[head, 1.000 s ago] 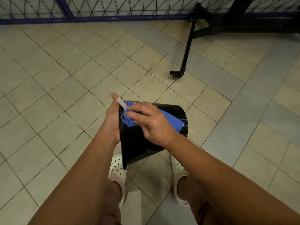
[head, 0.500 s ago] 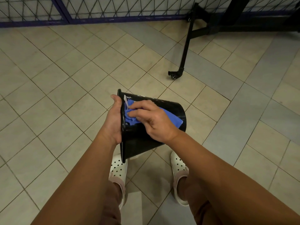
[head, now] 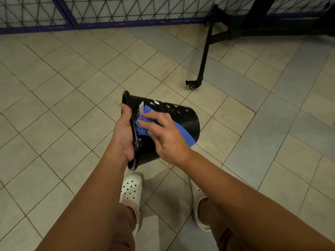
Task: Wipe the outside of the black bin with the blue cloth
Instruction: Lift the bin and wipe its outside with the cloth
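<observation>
My left hand (head: pixel 123 134) grips the rim of the black bin (head: pixel 183 115), thumb laid along the lip and the other fingers hidden from me. It holds the bin on its side above the tiled floor (head: pixel 54 105), mouth toward the left. The blue cloth (head: pixel 142 128) sits bunched against the bin's outer wall just beside the rim. My right hand (head: pixel 168 140) clasps it there, fingers bent over the cloth and thumb tucked beneath. Below stand my white clogs (head: pixel 131 189). At upper right is a black wheeled frame leg (head: pixel 204 51).
</observation>
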A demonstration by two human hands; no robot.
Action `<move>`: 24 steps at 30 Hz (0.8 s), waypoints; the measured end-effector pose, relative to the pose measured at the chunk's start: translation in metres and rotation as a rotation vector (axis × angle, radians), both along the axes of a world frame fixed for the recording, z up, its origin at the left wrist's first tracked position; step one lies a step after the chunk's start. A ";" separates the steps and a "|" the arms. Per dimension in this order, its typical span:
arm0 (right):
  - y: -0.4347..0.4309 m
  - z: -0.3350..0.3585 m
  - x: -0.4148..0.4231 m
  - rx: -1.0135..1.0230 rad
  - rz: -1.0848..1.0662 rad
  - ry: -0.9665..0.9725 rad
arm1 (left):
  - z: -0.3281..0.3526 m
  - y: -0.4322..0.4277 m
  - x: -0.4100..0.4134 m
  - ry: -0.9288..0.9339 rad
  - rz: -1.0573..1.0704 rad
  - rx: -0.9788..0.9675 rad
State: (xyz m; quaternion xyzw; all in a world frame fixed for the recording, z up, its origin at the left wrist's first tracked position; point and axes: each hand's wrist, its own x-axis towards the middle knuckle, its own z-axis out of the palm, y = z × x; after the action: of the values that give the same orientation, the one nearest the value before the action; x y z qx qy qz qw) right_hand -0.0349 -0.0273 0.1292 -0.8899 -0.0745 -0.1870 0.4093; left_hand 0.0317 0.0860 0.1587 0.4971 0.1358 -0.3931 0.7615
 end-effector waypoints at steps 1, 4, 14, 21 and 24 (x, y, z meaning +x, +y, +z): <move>-0.002 -0.001 -0.001 -0.014 0.042 -0.028 | -0.001 0.000 0.001 0.025 0.015 -0.029; -0.007 -0.004 -0.001 -0.105 0.100 -0.091 | 0.000 -0.002 0.002 0.058 0.010 -0.113; 0.001 0.000 0.012 -0.158 0.022 0.010 | 0.003 0.001 0.005 0.036 0.070 -0.183; -0.011 0.000 0.001 -0.137 0.015 -0.072 | 0.002 0.002 0.003 0.055 0.014 -0.183; -0.005 0.004 0.004 -0.194 -0.003 -0.051 | 0.004 -0.002 -0.002 0.021 0.024 -0.137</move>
State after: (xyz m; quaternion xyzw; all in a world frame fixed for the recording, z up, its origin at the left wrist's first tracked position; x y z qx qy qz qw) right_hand -0.0312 -0.0322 0.1330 -0.9204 -0.1013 -0.2019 0.3191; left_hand 0.0299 0.0842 0.1630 0.4380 0.1224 -0.3977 0.7969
